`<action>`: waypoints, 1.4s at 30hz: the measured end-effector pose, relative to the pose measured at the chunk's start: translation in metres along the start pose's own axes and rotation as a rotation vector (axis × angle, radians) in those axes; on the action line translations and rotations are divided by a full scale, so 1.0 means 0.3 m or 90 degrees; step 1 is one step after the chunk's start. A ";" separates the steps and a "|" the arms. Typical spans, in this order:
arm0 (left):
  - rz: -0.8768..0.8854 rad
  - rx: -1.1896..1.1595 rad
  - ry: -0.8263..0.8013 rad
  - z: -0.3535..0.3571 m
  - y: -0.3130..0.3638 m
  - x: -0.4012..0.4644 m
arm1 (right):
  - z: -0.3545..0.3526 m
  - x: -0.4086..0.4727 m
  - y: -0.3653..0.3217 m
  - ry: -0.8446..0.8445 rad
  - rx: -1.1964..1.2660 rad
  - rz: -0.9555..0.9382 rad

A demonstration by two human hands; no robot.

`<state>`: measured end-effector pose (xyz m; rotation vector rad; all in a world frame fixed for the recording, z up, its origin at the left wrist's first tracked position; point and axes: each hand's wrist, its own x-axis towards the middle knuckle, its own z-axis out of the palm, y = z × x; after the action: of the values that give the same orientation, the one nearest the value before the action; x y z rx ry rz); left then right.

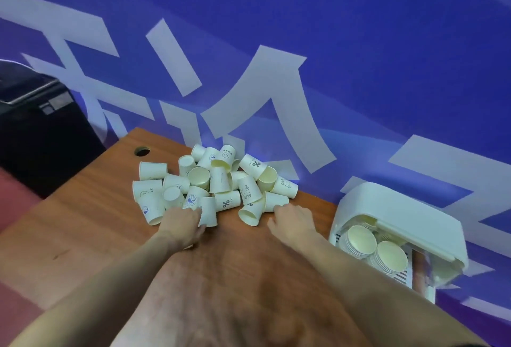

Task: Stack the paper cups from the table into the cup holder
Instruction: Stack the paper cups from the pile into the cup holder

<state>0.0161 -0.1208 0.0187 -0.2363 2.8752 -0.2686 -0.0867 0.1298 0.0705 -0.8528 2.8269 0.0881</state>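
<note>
Both forearms reach over the table [83, 216]. The left hand [181, 223] grips a cup [208, 211]; the right hand [291, 221] lies flat (fingers loose), fingertips touching the cup pile [215, 180].

The table [91, 216] filling the lower frame looks like reddish-brown wood-grain laminate, smooth with a soft sheen. The paper cups [213, 183] heaped at centre are matt cream paper with small printed marks. At right, the cup holder [401, 216] appears to be smooth white plastic. The wall [359, 28] behind is matt blue with pale lettering. The black object [36, 120] at left looks slightly glossy.
</note>
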 end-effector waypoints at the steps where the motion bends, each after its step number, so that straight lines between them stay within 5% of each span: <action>1: 0.004 0.015 -0.009 0.012 -0.015 0.008 | 0.010 0.024 -0.019 -0.008 -0.001 0.003; 19: 0.143 0.013 -0.112 0.169 -0.045 0.259 | 0.240 0.355 -0.121 -0.169 -0.071 0.044; 30: 0.103 -0.005 -0.032 0.140 -0.047 0.231 | 0.178 0.290 -0.083 -0.136 -0.111 0.043; 42: 0.076 -0.095 0.053 -0.150 0.153 0.140 | 0.038 -0.063 0.095 -0.044 0.096 0.162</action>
<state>-0.0419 -0.0768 0.0429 -0.0804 2.9803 -0.0428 -0.0853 0.1651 0.0630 -0.4468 2.8184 -0.0594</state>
